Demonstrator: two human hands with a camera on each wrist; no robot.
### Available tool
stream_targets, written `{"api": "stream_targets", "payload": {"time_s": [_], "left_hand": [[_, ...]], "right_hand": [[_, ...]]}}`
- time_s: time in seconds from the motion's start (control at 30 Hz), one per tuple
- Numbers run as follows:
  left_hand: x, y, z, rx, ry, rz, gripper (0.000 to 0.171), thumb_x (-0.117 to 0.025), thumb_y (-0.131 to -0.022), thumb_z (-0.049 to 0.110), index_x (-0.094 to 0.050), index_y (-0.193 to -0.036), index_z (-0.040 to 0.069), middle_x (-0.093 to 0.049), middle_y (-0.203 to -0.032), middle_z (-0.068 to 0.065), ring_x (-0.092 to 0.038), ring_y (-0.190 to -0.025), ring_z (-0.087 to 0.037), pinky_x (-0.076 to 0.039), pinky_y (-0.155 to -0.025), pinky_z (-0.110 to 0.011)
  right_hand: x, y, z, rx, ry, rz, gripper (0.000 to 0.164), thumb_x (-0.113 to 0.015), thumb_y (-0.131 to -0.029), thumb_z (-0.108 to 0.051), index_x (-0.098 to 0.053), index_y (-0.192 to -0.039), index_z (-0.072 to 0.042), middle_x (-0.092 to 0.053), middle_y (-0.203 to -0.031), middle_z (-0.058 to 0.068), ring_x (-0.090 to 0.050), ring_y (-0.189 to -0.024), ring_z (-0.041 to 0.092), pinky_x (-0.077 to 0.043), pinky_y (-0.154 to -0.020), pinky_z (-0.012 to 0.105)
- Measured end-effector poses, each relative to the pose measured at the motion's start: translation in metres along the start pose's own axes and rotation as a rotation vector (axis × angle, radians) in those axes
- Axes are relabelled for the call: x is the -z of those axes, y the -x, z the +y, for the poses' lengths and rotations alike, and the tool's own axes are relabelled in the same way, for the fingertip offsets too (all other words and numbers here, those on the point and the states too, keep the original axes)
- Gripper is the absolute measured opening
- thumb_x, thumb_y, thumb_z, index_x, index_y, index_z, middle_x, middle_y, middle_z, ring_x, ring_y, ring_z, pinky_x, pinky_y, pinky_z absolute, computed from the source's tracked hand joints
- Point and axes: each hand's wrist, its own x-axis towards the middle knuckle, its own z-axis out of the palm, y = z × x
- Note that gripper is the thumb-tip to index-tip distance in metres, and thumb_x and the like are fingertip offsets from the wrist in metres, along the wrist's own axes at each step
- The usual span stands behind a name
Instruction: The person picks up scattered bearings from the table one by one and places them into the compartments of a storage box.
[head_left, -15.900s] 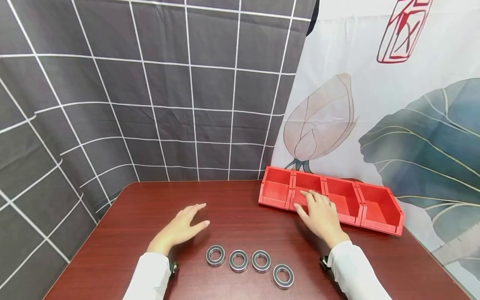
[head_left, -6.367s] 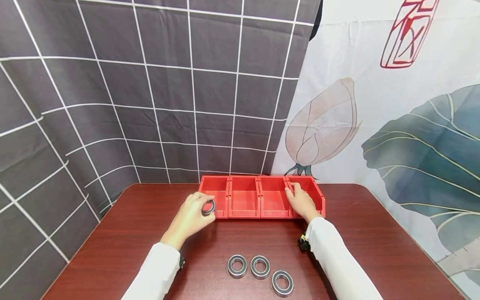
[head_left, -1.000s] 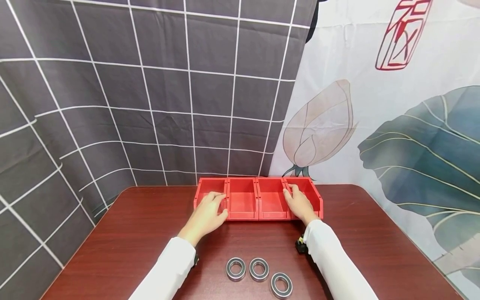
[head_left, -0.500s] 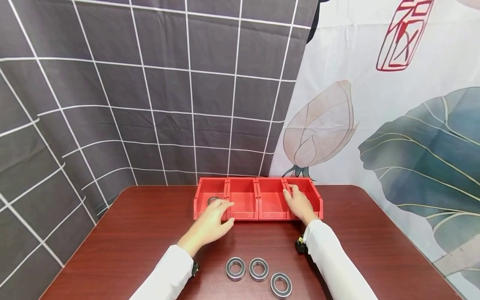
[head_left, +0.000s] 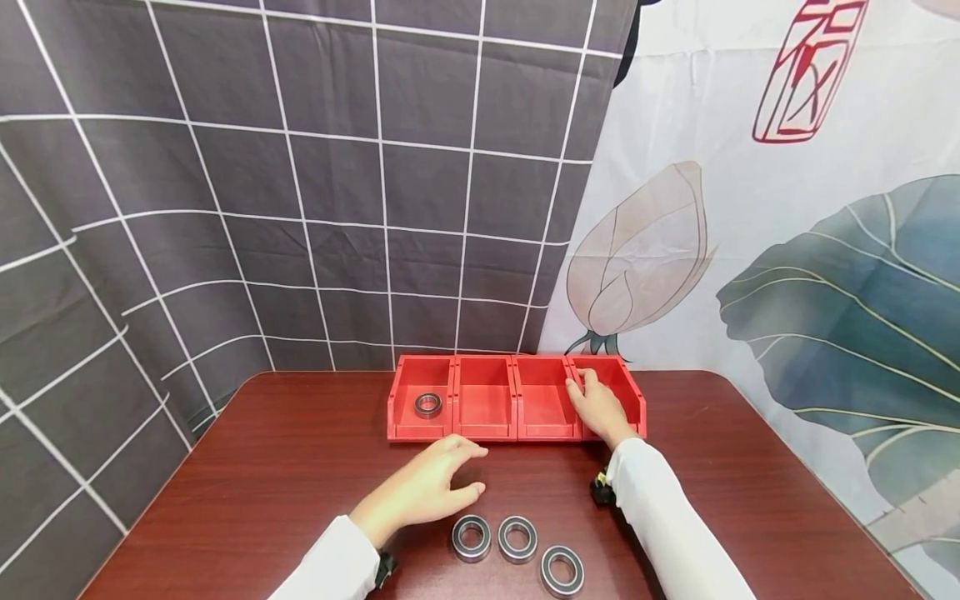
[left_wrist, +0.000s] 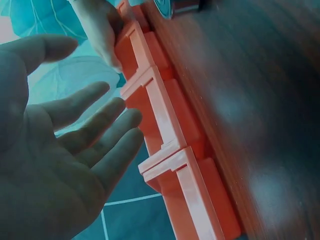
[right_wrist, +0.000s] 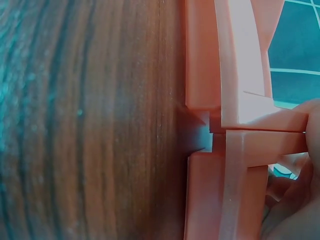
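Four joined red bins stand in a row at the table's back; the row's front rim (head_left: pixel 486 433) faces me. One ball bearing (head_left: pixel 417 406) lies flat in the leftmost bin. My left hand (head_left: pixel 423 483), holding nothing, hovers between that bin and the loose bearings, fingers extended and thumb apart; the left wrist view shows its bare palm (left_wrist: pixel 55 135). My right hand (head_left: pixel 602 411) grips the divider between the two rightmost bins, fingers and thumb on either side in the right wrist view. Three bearings lie nearby: left (head_left: pixel 457 538), middle (head_left: pixel 503 539), right (head_left: pixel 548 573).
The reddish-brown wooden table (head_left: pixel 277 467) extends to both sides of the arms. Behind it hangs a dark grey cloth (head_left: pixel 330 183) with white grid lines. A white cloth (head_left: pixel 667 100) with a printed flower and leaf hangs to the right.
Earlier the bin row moved from the right to the middle, and my left hand picked up a bearing. It has let go of it in the leftmost bin and drawn back toward the others.
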Motion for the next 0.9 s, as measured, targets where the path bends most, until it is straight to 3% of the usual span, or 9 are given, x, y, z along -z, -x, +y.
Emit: {"api": "stream_targets", "payload": {"time_s": [0.2, 0.57, 0.9], "left_hand": [[-0.002, 0.004, 0.004, -0.060, 0.005, -0.024, 0.048, -0.064, -0.089, 0.036, -0.059, -0.129, 0.011, -0.057, -0.125, 0.000, -0.054, -0.117, -0.015, -0.045, -0.102, -0.034], [-0.010, 0.013, 0.008, -0.067, -0.013, -0.172, 0.053, -0.064, -0.086, 0.048, -0.060, -0.128, 0.015, -0.057, -0.121, 0.008, -0.054, -0.112, -0.006, -0.045, -0.099, -0.027], [-0.015, 0.015, 0.012, -0.090, -0.019, -0.216, 0.055, -0.072, -0.079, 0.048, -0.064, -0.123, 0.016, -0.058, -0.111, 0.009, -0.054, -0.097, 0.000, -0.048, -0.088, -0.019]], "right_hand": [[0.000, 0.002, 0.001, 0.003, -0.004, 0.005, 0.057, -0.041, -0.100, -0.044, -0.032, -0.142, -0.006, -0.055, -0.129, 0.021, -0.056, -0.107, 0.034, -0.047, -0.095, 0.055], [-0.002, 0.002, 0.002, -0.002, -0.021, -0.006, 0.058, -0.041, -0.100, -0.045, -0.031, -0.142, -0.007, -0.054, -0.132, 0.020, -0.055, -0.109, 0.033, -0.045, -0.097, 0.055], [-0.003, 0.001, 0.003, -0.009, -0.028, -0.004, 0.056, -0.043, -0.099, -0.042, -0.031, -0.142, -0.008, -0.053, -0.133, 0.020, -0.055, -0.110, 0.034, -0.045, -0.097, 0.056]]}}
